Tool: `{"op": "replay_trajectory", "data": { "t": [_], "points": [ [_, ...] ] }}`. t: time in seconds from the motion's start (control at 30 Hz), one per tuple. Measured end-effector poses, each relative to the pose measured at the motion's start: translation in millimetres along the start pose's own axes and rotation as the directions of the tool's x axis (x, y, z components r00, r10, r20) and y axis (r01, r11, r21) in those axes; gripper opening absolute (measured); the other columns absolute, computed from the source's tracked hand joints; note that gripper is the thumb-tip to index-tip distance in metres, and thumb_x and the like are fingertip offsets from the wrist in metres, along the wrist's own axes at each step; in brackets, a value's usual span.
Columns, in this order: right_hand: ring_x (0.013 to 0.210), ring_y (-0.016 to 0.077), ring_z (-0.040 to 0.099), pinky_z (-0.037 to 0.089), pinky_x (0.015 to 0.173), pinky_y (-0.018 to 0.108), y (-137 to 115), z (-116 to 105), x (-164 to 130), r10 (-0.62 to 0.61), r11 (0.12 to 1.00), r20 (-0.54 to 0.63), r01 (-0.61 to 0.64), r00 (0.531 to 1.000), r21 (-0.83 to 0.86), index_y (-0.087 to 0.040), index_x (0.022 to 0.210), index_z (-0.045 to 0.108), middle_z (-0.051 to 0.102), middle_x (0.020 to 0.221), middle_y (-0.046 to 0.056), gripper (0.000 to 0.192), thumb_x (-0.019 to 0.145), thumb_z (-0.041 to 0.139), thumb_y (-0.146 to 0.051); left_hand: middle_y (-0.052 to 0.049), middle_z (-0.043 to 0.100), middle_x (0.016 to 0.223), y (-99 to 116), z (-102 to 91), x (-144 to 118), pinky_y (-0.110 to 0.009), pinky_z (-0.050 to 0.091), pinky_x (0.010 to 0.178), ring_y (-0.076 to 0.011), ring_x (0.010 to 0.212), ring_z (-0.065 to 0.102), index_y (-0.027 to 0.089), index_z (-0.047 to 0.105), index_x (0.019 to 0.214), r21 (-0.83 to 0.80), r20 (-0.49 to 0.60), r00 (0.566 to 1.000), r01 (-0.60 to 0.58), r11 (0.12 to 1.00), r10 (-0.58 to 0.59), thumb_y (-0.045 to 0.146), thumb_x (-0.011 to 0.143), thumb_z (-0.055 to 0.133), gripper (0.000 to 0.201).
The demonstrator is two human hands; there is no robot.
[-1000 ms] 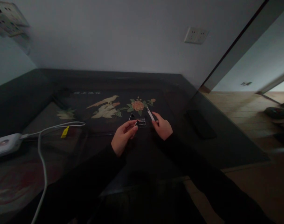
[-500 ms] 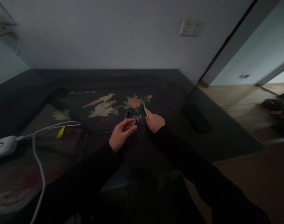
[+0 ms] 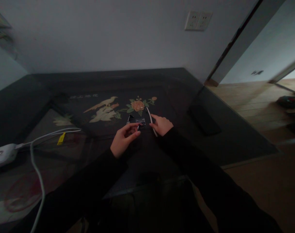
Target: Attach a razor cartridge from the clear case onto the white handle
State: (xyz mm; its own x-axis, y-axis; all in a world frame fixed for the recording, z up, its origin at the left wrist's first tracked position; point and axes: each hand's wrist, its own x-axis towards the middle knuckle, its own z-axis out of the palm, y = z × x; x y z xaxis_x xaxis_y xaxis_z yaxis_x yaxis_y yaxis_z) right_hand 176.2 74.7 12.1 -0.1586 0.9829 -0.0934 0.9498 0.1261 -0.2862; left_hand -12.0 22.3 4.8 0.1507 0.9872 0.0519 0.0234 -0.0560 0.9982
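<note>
Glossy dark table (image 3: 210, 142): left hand (image 3: 123, 140) pinches small clear box (image 3: 140, 122); right hand (image 3: 162, 124) grips slim white stick (image 3: 149, 118)

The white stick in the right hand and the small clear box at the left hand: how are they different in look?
The white stick is thin, long and opaque; the small clear box is short, boxy and see-through. The right hand grips the stick, tilted; the left hand pinches the box. Both are small, over the dark table.

One head cam only, worn high, aimed fwd and down over dark surface (image 3: 210, 142), toward wall socket (image 3: 198, 20); mid-range, hands just below socket, frame centre.
</note>
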Motion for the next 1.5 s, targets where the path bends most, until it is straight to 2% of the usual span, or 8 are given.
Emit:
{"op": "replay_trajectory", "data": {
  "t": [0.3, 0.83, 0.97, 1.1, 1.17, 1.3, 1.4, 1.5],
  "points": [
    [0.094, 0.0240, 0.066, 0.048, 0.081, 0.034, 3.5, 1.7, 1.7, -0.054, 0.996, 0.039, 0.051, 0.998, 0.070, -0.023, 0.140, 0.043, 0.070, 0.104, 0.008, 0.060, 0.085, 0.057, -0.039, -0.002, 0.059, 0.079, 0.3, -0.5, -1.0, -0.023, 0.042, 0.066, -0.0137, 0.074, 0.053, 0.014, 0.067, 0.101, 0.032, 0.008, 1.000, -0.024, 0.999, 0.024, 0.033, 0.069, 0.074, 0.037],
    [0.097, 0.0269, 0.066, 0.048, 0.078, 0.036, -9.3, 5.5, -8.4, -0.036, 0.999, 0.020, 0.036, 0.999, 0.011, -0.028, 0.143, 0.039, 0.070, 0.104, 0.008, 0.058, 0.086, 0.053, -0.033, 0.000, 0.058, 0.080, 1.0, 4.3, -3.5, -0.024, 0.042, 0.060, -0.0125, 0.067, 0.051, 0.016, 0.059, 0.106, 0.343, 0.102, 0.982, -0.187, 0.921, 0.162, 0.031, 0.072, 0.071, 0.039],
    [0.087, 0.0242, 0.065, 0.046, 0.073, 0.034, -3.3, 2.7, -5.3, -0.070, 0.990, -0.083, 0.079, 0.994, 0.114, -0.026, 0.136, 0.049, 0.071, 0.093, 0.007, 0.050, 0.087, 0.053, -0.035, 0.000, 0.058, 0.080, 1.0, 2.3, 4.8, -0.024, 0.042, 0.058, -0.0120, 0.065, 0.052, 0.016, 0.057, 0.107, 0.414, 0.069, 0.976, -0.216, 0.884, 0.206, 0.031, 0.074, 0.070, 0.038],
    [0.065, 0.0159, 0.057, 0.040, 0.062, 0.027, 1.7, -3.0, 4.5, -0.150, 0.911, -0.307, 0.251, 0.940, 0.326, -0.020, 0.118, 0.064, 0.065, 0.071, 0.002, 0.034, 0.087, 0.054, -0.029, -0.001, 0.061, 0.086, -1.1, 0.1, 24.4, -0.023, 0.042, 0.058, -0.0110, 0.066, 0.054, 0.016, 0.056, 0.108, 0.516, 0.056, 0.963, -0.255, 0.818, 0.265, 0.024, 0.073, 0.070, 0.039],
    [0.057, 0.0127, 0.052, 0.037, 0.057, 0.024, 0.8, -5.5, 11.0, -0.183, 0.836, -0.359, 0.337, 0.915, 0.434, -0.016, 0.105, 0.069, 0.059, 0.062, -0.001, 0.026, 0.086, 0.055, -0.027, -0.002, 0.063, 0.087, -4.0, -0.1, 34.7, -0.022, 0.043, 0.059, -0.0112, 0.070, 0.057, 0.016, 0.055, 0.109, 0.544, 0.036, 0.952, -0.273, 0.793, 0.302, 0.019, 0.072, 0.070, 0.039],
    [0.056, 0.0115, 0.051, 0.037, 0.055, 0.023, -6.6, -3.9, 19.5, -0.191, 0.692, -0.371, 0.393, 0.909, 0.606, -0.013, 0.087, 0.068, 0.059, 0.062, 0.000, 0.020, 0.084, 0.055, -0.029, -0.001, 0.064, 0.085, -11.7, 1.4, 41.3, -0.022, 0.044, 0.058, -0.0116, 0.071, 0.059, 0.016, 0.055, 0.109, 0.546, -0.059, 0.941, -0.250, 0.799, 0.334, 0.018, 0.072, 0.069, 0.040],
    [0.061, 0.0118, 0.055, 0.040, 0.057, 0.023, -12.1, 4.2, 16.3, -0.186, 0.617, -0.367, 0.399, 0.912, 0.679, -0.014, 0.080, 0.065, 0.064, 0.070, 0.002, 0.018, 0.083, 0.054, -0.028, 0.000, 0.064, 0.083, -16.0, 3.3, 34.0, -0.022, 0.045, 0.058, -0.0107, 0.067, 0.058, 0.017, 0.055, 0.109, 0.552, -0.048, 0.943, -0.249, 0.796, 0.328, 0.017, 0.072, 0.069, 0.040],
    [0.062, 0.0123, 0.057, 0.041, 0.057, 0.023, -15.3, 11.7, 7.6, -0.191, 0.595, -0.354, 0.395, 0.915, 0.700, -0.015, 0.078, 0.064, 0.065, 0.069, 0.002, 0.017, 0.082, 0.056, -0.030, 0.001, 0.062, 0.081, -16.9, 6.0, 26.1, -0.022, 0.046, 0.057, -0.0094, 0.063, 0.056, 0.018, 0.056, 0.110, 0.561, -0.026, 0.940, -0.268, 0.783, 0.340, 0.017, 0.073, 0.068, 0.039]
  ]
}}
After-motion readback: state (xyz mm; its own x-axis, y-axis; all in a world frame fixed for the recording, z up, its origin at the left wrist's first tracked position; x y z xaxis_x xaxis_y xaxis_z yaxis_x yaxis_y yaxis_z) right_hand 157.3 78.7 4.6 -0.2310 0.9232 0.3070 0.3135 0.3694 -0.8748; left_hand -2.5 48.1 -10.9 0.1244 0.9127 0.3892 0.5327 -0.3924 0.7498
